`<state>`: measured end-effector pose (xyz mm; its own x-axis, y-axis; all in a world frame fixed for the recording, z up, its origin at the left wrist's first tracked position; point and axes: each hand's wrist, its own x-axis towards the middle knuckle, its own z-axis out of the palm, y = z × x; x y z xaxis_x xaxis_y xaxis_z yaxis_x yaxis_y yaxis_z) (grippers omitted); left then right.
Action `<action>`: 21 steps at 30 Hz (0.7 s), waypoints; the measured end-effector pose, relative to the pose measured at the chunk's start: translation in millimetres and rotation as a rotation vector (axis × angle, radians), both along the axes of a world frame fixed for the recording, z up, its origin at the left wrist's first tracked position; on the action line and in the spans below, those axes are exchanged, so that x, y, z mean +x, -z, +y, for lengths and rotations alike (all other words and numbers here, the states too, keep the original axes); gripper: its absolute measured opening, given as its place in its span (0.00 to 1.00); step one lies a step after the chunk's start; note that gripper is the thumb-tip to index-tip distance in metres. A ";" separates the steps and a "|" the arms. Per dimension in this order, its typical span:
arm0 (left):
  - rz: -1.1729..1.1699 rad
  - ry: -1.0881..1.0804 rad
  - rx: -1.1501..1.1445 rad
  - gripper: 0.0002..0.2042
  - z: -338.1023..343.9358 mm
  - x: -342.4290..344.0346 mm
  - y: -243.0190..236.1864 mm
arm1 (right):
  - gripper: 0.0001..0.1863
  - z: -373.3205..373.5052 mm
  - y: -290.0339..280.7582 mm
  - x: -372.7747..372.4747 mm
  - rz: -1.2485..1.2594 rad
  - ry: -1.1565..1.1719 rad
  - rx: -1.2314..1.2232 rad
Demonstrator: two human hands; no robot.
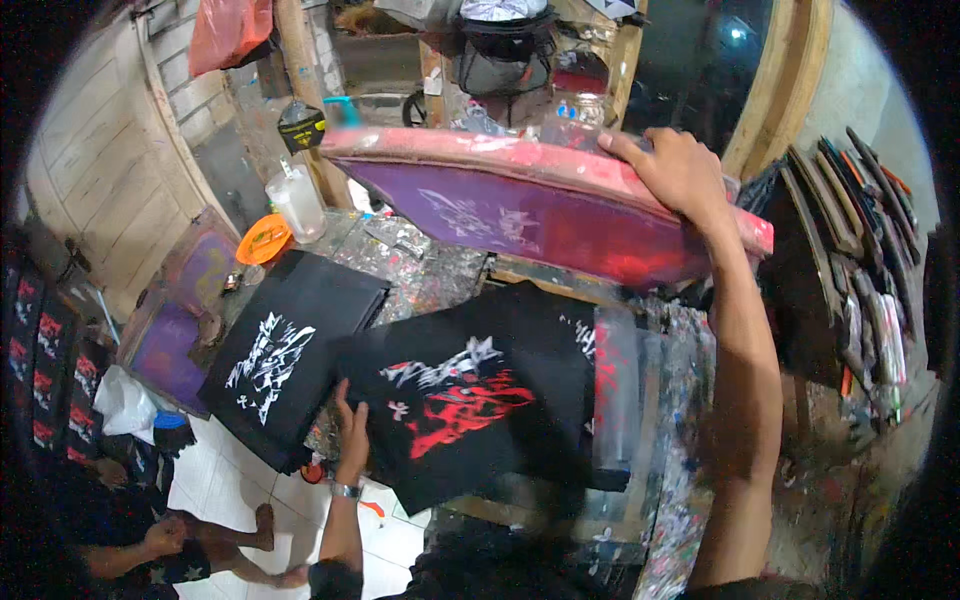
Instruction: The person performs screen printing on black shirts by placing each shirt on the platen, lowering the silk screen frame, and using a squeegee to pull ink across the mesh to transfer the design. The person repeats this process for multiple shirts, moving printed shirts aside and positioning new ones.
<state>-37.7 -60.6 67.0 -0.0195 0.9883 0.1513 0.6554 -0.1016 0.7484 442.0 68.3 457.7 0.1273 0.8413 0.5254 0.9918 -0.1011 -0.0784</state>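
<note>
My right hand (pixel 683 178) is closed over the top edge of a silk-screen printing frame (pixel 640 198), which has pinkish-red wood and purple mesh. The frame is tilted up above the table. My left hand (pixel 352 430) grips the left edge of a black fabric piece (pixel 550 345) printed in white and red; part of its fingers is hidden. That fabric lies askew on the work surface, its right end over a clear strip with red smears (pixel 613 400). Just left of it, a stack of black fabric pieces (pixel 285 350) bears a white print on top.
The table (pixel 685 400) is caked with paint. A white jug (pixel 297 203) and an orange bowl (pixel 264 239) stand at its far left. Several frames (pixel 850 220) lean at the right wall. Another person's hand (pixel 165 537) shows at lower left, near printed black pieces (pixel 45 380).
</note>
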 end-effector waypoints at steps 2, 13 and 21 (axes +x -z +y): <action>-0.208 -0.106 0.113 0.28 21.3 -3.6 -10.9 | 0.49 7.3 -5.6 -5.5 0.014 -0.017 -0.068; 0.245 -0.540 0.580 0.25 62.7 -147.9 -95.5 | 0.50 8.8 5.0 -7.0 -0.001 0.011 -0.069; 0.652 0.749 0.338 0.27 14.2 212.0 19.9 | 0.47 2.3 -5.8 -7.5 0.032 -0.040 -0.038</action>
<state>174.3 -46.4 47.1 0.7643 0.6184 0.1826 0.6047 -0.7858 0.1300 434.5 70.6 463.5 0.1089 0.8654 0.4892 0.9922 -0.0645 -0.1068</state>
